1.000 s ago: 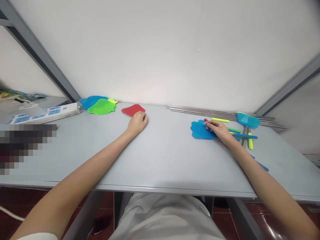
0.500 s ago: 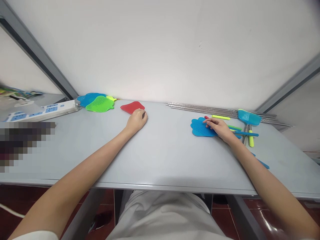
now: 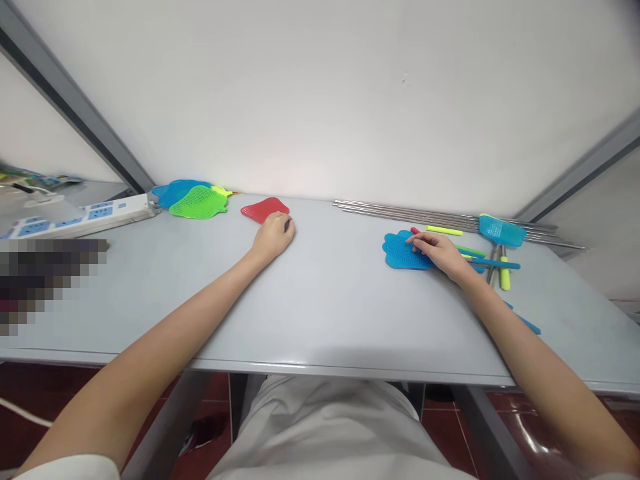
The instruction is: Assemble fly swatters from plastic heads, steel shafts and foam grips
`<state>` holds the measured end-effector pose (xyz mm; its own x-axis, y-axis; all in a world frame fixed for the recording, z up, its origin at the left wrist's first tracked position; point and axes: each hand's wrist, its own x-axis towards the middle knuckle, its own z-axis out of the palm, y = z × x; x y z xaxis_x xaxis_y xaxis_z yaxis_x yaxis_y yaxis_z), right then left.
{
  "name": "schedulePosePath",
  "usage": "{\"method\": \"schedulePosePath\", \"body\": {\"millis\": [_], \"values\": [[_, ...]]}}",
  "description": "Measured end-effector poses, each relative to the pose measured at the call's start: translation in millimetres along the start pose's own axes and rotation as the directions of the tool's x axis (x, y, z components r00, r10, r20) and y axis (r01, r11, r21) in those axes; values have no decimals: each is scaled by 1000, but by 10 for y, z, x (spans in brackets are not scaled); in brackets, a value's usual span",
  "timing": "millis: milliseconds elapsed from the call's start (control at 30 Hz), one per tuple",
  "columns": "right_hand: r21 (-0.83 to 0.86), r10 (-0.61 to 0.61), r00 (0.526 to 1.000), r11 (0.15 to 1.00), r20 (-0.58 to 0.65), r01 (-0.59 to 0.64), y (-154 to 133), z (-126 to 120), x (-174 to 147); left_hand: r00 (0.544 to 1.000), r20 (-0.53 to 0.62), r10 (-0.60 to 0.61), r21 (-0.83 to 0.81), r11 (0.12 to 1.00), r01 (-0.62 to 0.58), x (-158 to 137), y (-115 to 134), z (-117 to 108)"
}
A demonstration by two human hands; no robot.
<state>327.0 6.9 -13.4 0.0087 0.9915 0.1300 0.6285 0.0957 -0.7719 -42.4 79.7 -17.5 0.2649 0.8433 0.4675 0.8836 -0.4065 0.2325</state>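
My left hand [image 3: 273,236] is closed at the near right end of a red mesh fly swatter head [image 3: 263,209], which lies flat on the table; its narrow end is hidden under the fingers. My right hand [image 3: 438,253] hovers over or rests on a blue paw-shaped fly swatter head [image 3: 403,253], its fingers loosely bent and apart. Whether the fingertips touch the mesh is hard to tell. A red tip [image 3: 415,231] pokes out just behind these fingers. Beside the right hand lie a yellow grip tube [image 3: 444,231] and a blue stick [image 3: 497,264].
Steel rods [image 3: 405,214] lie along the wall, with a turquoise swatter head [image 3: 501,231] over them. A yellow-gripped handle [image 3: 505,273] and another blue stick [image 3: 526,322] lie right. Green [image 3: 200,203] and blue swatter heads [image 3: 180,193] and a power strip [image 3: 100,213] are left.
The whole view has shifted slightly, so things sit a little higher. Both hands keep nearly the same place and pose, and nothing on the table has visibly moved.
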Motion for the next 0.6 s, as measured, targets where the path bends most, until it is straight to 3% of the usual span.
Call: {"method": "schedulePosePath", "body": {"millis": [600], "values": [[-107,16,1000,994,-6,-16,-108,4,-50,1000,-11,12,-9,1000,-12,12,-21,20]]}}
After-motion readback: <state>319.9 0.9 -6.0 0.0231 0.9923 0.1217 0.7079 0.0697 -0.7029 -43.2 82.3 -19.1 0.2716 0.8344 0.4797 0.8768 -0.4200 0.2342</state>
